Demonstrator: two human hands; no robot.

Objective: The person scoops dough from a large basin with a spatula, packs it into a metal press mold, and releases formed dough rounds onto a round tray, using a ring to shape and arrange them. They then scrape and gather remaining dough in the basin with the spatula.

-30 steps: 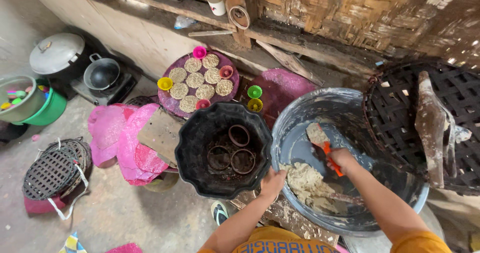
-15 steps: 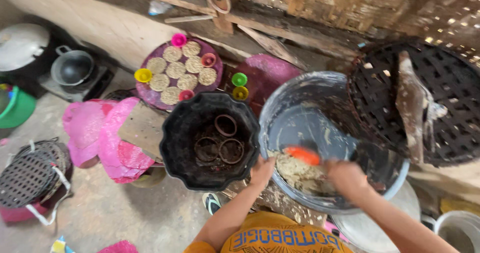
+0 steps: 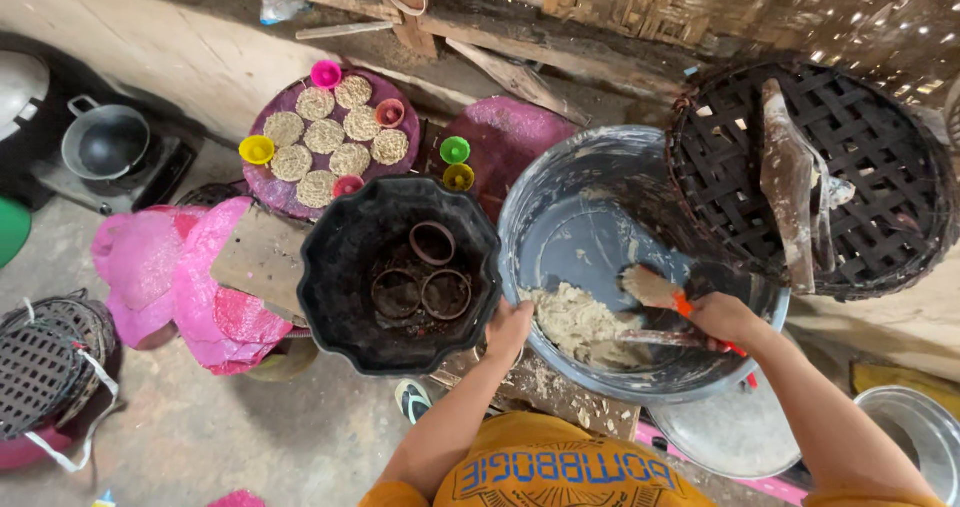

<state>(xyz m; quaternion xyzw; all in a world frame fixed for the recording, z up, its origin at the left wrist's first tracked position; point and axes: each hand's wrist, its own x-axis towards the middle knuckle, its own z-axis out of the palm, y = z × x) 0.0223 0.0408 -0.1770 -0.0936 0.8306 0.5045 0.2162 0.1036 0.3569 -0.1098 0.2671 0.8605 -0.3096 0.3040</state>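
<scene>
A large grey basin (image 3: 600,182) holds a heap of pale dough (image 3: 572,322) at its near side. My right hand (image 3: 722,319) is closed on an orange-handled spatula (image 3: 655,291) whose dough-coated blade rests inside the basin, just above the heap. My left hand (image 3: 510,329) grips the basin's near-left rim, next to a black tub (image 3: 340,297). Three metal rings (image 3: 430,272) lie in the bottom of that tub.
A purple round tray (image 3: 272,193) with several flat round cakes and small coloured cups sits behind the tub. A black woven basket (image 3: 880,147) with a dough-smeared stick stands right. Pink bags (image 3: 165,267), a black pot (image 3: 105,142), a metal lid (image 3: 730,432) lie around.
My right hand has drawn the spatula from the basin's far left side down to the dough heap and rightward. My left hand stays on the rim. The camera has shifted slightly.
</scene>
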